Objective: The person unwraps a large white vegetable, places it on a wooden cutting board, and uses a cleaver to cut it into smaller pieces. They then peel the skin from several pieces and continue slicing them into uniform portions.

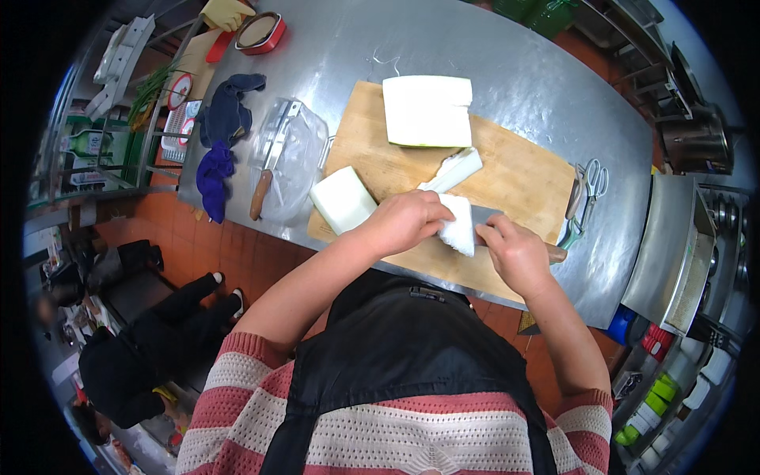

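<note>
My left hand (pixel 409 219) pinches a white wedge of what looks like winter melon (pixel 458 228), its lower edge rough and spongy. My right hand (pixel 515 252) is closed around a kitchen knife; its wooden handle (pixel 556 253) pokes out behind the hand. The broad steel blade (pixel 488 215) shows beside the wedge, partly hidden by it. Both hands work over the near part of a wooden cutting board (pixel 510 160). A cut melon strip (pixel 460 169) lies beyond the left fingers. Farther back sits a large white melon block (pixel 427 111); a pale green peeled piece (pixel 343 199) rests at the left.
The steel table (pixel 320 47) holds a second knife (pixel 261 193) on a plastic bag (pixel 297 154), dark and purple cloths (pixel 215 175), and a red container (pixel 261 32). Scissors (pixel 594 178) and a green-handled peeler (pixel 573 231) lie right of the board. Another person (pixel 136 356) is at left.
</note>
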### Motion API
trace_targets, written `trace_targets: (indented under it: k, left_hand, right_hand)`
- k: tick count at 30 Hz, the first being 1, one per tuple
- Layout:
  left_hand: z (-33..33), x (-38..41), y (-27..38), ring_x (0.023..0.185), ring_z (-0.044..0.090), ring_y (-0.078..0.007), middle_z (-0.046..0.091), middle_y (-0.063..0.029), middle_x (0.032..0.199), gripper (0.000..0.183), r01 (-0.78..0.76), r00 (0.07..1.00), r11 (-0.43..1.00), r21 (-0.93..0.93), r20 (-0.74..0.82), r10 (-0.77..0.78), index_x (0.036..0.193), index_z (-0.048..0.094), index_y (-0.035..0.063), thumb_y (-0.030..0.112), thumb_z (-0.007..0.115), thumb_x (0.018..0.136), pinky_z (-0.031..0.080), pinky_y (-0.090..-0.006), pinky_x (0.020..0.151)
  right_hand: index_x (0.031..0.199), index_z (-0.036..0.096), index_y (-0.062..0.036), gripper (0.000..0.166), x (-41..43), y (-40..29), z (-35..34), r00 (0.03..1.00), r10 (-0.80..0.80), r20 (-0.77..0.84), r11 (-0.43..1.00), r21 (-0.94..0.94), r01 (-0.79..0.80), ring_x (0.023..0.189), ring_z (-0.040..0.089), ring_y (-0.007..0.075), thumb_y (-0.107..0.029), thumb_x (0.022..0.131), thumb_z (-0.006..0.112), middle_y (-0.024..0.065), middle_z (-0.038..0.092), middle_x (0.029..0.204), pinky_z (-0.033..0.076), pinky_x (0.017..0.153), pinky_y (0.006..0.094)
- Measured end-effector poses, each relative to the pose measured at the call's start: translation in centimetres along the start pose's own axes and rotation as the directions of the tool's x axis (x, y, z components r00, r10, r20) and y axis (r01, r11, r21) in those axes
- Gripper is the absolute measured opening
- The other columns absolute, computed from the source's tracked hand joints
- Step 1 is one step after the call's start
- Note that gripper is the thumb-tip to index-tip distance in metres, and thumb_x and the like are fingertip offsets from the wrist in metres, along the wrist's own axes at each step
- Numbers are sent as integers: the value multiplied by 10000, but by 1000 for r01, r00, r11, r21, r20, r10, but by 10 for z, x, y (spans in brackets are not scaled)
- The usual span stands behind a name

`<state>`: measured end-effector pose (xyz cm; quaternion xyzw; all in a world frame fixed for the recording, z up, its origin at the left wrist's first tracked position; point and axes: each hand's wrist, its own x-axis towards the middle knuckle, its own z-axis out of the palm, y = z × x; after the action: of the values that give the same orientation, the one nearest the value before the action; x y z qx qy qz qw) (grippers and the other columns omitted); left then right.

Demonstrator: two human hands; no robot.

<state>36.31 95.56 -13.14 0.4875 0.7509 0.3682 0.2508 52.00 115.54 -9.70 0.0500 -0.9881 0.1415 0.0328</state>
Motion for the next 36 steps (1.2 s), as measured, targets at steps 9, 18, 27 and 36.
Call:
trace_targets:
  k: [9, 18, 27, 36]
  left_hand:
    - [14, 40, -27, 916, 643, -324, 664, -101, 988, 196, -21, 997, 986, 165, 72, 9, 1021, 721, 107, 85, 676, 831, 526, -420, 805]
    - [-10, 54, -8, 876, 641, -298, 614, -104, 991, 234, 115, 970, 989, 88, 203, -131, 1012, 702, 141, 70, 629, 802, 520, -402, 798]
    - [12, 69, -7, 907, 641, -323, 632, -121, 1018, 152, 221, 964, 974, 51, -163, -211, 999, 704, 113, 151, 658, 860, 523, -409, 793]
    - [47, 68, 11, 952, 626, -317, 614, -94, 1008, 211, 154, 987, 982, 105, -63, -148, 1042, 699, 169, 151, 644, 840, 516, -441, 802]
  right_hand:
    - [1000, 656, -130, 213, 5, 13, -2, 987, -105, 120, 990, -84, 115, 747, 653, 213, -85, 792, 652, 28, 590, 938, 535, 637, 343]
    - [1020, 635, -141, 249, 14, 47, -20, 981, -161, 110, 979, -106, 173, 754, 641, 210, -99, 775, 627, 36, 565, 932, 536, 645, 348]
    - [991, 657, -138, 232, 21, 56, -26, 967, -220, 126, 968, -93, 232, 746, 652, 217, -97, 763, 659, 25, 604, 952, 534, 644, 360]
    - [1011, 646, -133, 246, 20, 65, -25, 938, -302, 172, 943, -89, 320, 735, 633, 213, -107, 767, 616, 37, 563, 914, 532, 636, 352]
